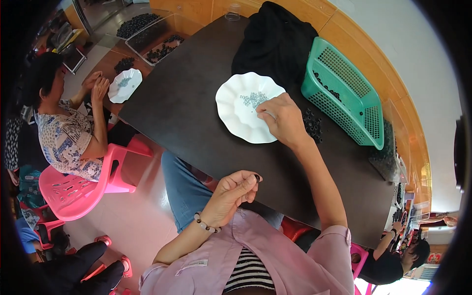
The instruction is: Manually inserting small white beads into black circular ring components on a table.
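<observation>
On the side of the white plate (228,114) nearer to my body, my left hand (232,192) pinches a small black piece (257,178) between thumb and finger; it looks light, stiff and smooth, so it may slip, and I judge the best hold is at its outer rim; on the plate lie the tiny clear beads (254,99), probably hard, very light and easy to roll, better taken one by one with the fingertips; my right hand (284,118) is over the plate's right side, its thumb and finger tips drawn close, just beside the beads; I cannot tell whether they grip one; right of the plate, near my right wrist, loose black pieces (313,125) lie on the bench (182,93); farther right of it stands the green basket (344,120).
</observation>
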Available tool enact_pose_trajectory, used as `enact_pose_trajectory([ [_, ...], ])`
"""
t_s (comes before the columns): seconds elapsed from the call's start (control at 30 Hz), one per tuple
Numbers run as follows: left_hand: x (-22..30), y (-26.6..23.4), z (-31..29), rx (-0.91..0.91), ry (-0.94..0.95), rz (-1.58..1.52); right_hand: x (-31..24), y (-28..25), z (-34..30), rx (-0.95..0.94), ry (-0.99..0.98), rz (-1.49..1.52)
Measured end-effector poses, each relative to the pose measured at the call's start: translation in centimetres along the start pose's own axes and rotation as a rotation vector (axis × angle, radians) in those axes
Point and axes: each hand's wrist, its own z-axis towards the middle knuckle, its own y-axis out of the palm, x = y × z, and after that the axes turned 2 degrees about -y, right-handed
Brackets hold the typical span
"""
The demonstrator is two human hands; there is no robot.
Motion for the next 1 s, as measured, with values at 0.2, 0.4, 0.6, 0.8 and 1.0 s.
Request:
enact_pose_trajectory([
  [0.2,0.0,0.0,0.2,-0.010,-0.016,0.017,0.1,0.5,0.3,-0.006,0.018,-0.061],
  [0.4,0.2,-0.1,0.2,-0.019,-0.014,-0.003,-0.8,-1.1,-0.5,-0.022,0.071,0.012],
  [0.6,0.3,-0.1,0.2,-0.034,-0.017,-0.025,-2.0,-3.6,-1.9,-0.099,0.421,0.656],
  [0.8,0.3,0.1,0.0,-0.044,-0.038,-0.074,-5.0,-6.3,-5.6,-0.166,0.570,1.109],
  [1.0,-0.5,0.6,0.2,-0.083,-0.037,-0.060,-7.0,-6.3,-8.5,-0.195,0.593,1.354],
])
